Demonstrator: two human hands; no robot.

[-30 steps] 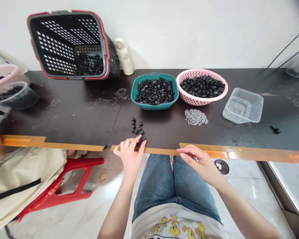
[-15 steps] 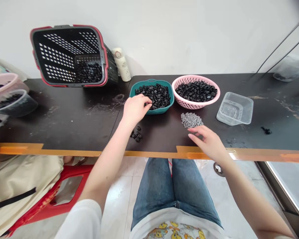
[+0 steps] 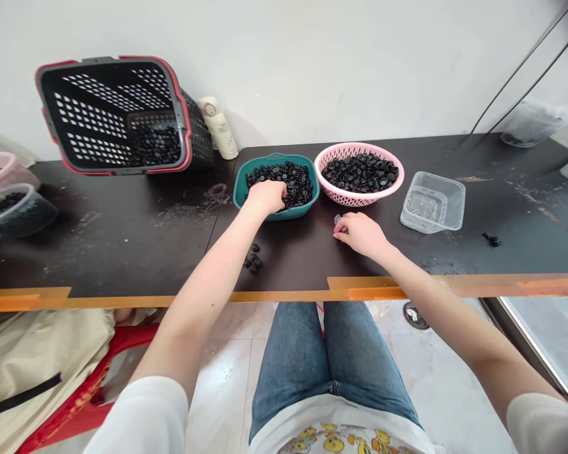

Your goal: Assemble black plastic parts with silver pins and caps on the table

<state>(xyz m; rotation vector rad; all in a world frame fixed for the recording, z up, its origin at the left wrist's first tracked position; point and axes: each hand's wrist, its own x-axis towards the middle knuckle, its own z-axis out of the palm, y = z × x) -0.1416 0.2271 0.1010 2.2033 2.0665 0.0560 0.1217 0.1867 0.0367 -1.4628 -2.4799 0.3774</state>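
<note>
A teal tub (image 3: pixel 279 215) and a pink basket (image 3: pixel 345 203) are set at the back of the black table (image 3: pixel 123 252), and a clear plastic box (image 3: pixel 433 202) is placed to their right.

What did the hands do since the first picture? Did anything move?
The left hand moved up from the table edge into the teal basin and now sits on the black pieces. The right hand moved up from the edge onto the small metal pieces, hiding most of them. The pink basket and clear plastic tub stayed where they were.
</note>
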